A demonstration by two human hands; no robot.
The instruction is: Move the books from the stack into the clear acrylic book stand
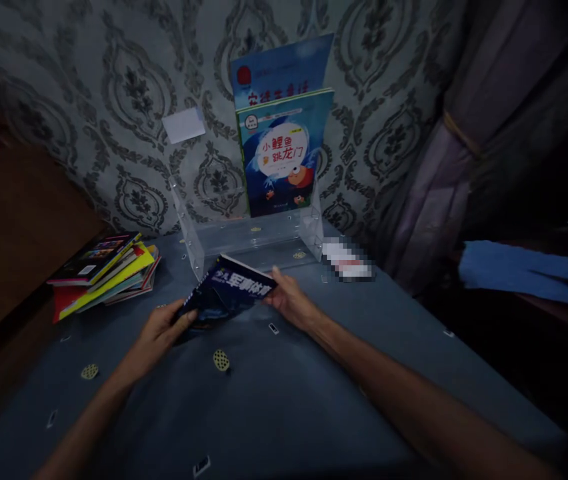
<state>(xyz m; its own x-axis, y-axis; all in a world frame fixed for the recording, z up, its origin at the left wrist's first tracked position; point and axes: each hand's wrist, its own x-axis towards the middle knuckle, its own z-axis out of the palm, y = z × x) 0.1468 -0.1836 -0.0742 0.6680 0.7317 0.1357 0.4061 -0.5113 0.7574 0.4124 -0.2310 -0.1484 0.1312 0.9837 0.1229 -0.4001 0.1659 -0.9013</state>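
A dark blue book (pixel 231 293) with white lettering on its cover is held tilted above the table, between both hands. My left hand (pixel 167 327) grips its lower left corner, thumb on the cover. At the right edge, my right hand (pixel 289 300) pinches it near the upper corner. Just behind stands a clear acrylic rack (pixel 254 237) with stepped tiers. Two picture books stand upright in its back part: a blue-green one with a fish (pixel 284 160) in front, and a taller blue one (pixel 284 70) behind it.
To the left lies an uneven pile of books and magazines (pixel 107 273). A pixelated white packet (pixel 348 260) is right of the rack. Patterned wallpaper (pixel 139 87) rises behind the cloth-covered table (pixel 274 413). A tied curtain (pixel 434 160) and a blue cloth (pixel 529 273) are at right.
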